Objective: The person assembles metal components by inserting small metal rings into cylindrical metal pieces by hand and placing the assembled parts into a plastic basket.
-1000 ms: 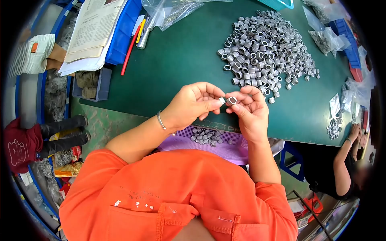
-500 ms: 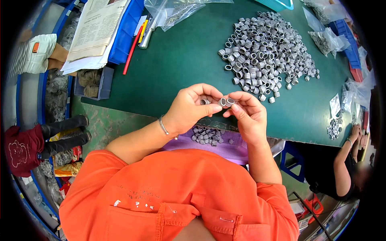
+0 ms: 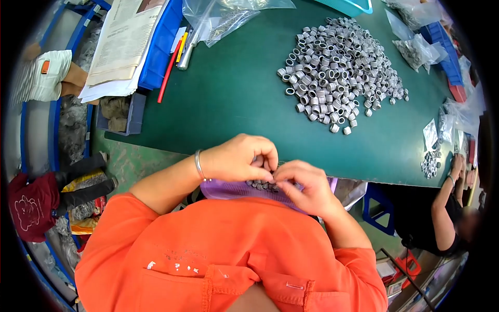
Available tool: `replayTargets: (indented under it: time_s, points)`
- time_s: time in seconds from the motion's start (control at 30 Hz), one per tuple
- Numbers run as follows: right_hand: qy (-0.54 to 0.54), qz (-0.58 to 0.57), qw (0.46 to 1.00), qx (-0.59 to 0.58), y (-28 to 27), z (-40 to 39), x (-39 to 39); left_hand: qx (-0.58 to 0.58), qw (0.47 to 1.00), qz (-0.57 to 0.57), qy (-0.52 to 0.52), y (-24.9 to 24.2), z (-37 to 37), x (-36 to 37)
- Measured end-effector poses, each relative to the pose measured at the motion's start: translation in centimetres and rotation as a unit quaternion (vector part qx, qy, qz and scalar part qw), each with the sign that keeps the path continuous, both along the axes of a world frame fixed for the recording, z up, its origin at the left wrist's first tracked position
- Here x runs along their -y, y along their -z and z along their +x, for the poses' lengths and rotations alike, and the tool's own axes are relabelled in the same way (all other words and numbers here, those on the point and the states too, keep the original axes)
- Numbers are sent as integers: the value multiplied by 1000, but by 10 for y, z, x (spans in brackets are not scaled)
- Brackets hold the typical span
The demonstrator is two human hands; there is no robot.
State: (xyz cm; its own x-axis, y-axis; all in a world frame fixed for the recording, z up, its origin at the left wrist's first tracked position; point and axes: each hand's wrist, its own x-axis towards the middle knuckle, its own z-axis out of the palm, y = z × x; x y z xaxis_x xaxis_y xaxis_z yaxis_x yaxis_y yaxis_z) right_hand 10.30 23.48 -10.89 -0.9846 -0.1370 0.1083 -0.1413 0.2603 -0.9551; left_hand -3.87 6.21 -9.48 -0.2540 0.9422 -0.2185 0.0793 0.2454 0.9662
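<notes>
- The small grey metal rings (image 3: 338, 73) are heaped loosely on the green bench (image 3: 223, 99), toward its far edge and right of its middle, with a few strays scattered along the side of the heap that faces the near edge.
- A much smaller batch of grey pieces (image 3: 262, 185) is contained in the purple basket (image 3: 223, 191), which is set just below the near edge of the bench and is partly covered by the hands.
- By far the larger share is judged to be in the heap, and only a minor share in the basket; whether either lot has been checked or finished cannot be told.
- The left hand (image 3: 236, 158) is held over the basket with its fingers curled narrowly; something grey is glimpsed among them, but a firm hold cannot be confirmed.
- The right hand (image 3: 306, 188) is brought close beside it, thumb and fingers drawn together; the fingertips of both hands are nearly met, and whether a ring is pinched there cannot be told.
- Near the far edge, a clear bag of small parts (image 3: 231, 23) and a teal basket (image 3: 348, 6) are placed.
- By the left edge, a blue tray (image 3: 157, 57) is overlain by papers (image 3: 117, 49), with a red pen (image 3: 167, 78) laid beside it.
- Toward the near right corner, small parts (image 3: 431, 165) are gathered near a co-worker's hand (image 3: 458, 166).
</notes>
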Motion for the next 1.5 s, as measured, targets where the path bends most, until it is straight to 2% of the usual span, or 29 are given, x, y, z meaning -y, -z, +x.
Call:
replayTargets:
  time_s: [0.03,0.07,0.1,0.13,0.33,0.43,0.47,0.53,0.6,0.67,0.73,0.77,0.8,0.87,0.93,0.97,1.03,1.07,1.13,1.27,1.4,1.5]
  points:
    - [46,-123,985,112,-1,2,0,-15,1000,0,4,1,-3,-3]
    - [92,-242,940,220,-3,3,2,-6,1000,-20,4,-6,-5,-5]
    - [124,-365,906,178,2,1,4,-12,1000,-11,-6,-10,-3,-8]
    - [143,-405,887,170,3,-2,2,-19,1000,-1,-16,-12,-1,-11]
    - [142,-429,874,181,4,-6,-1,36,995,-4,-94,-2,10,-11]
    - [141,-411,885,167,5,-6,2,5,993,-5,-121,-2,13,-11]
    - [155,-374,905,133,6,-6,5,6,992,-6,-122,-1,14,-10]
    - [169,-335,921,99,5,-4,4,-125,981,55,-135,5,15,-8]
    - [122,-127,980,97,-1,0,-10,-126,975,90,-158,12,16,-6]
    - [95,-87,983,129,-13,-1,-19,-126,968,125,-180,12,16,-3]
    - [-16,85,995,-51,-13,-4,-24,-184,963,102,-167,7,16,0]
    - [14,77,996,-46,-15,-3,-23,-213,955,118,-169,9,17,0]
    - [63,121,989,-59,-16,-3,-26,-212,955,118,-170,8,18,-1]
    - [220,288,925,-116,-7,-6,-48,-224,944,142,-198,6,22,-2]
    - [384,335,856,-90,2,-14,-70,-256,937,151,-183,4,20,-3]
    - [383,336,856,-90,7,-19,-76,-289,929,161,-167,4,19,-3]
    - [433,260,861,-62,22,-27,-82,-292,928,162,-164,5,19,-4]
    - [401,194,895,-18,29,-29,-80,-295,928,162,-159,5,19,-4]
    - [378,316,870,-27,22,-35,-52,-305,925,165,-155,5,18,-4]
    - [367,317,873,-44,21,-38,-31,-345,908,185,-147,8,16,-3]
    - [331,288,896,-66,24,-43,-21,-325,919,165,-153,6,17,-2]
    - [307,285,904,-91,24,-52,-10,-350,903,190,-161,10,16,-2]
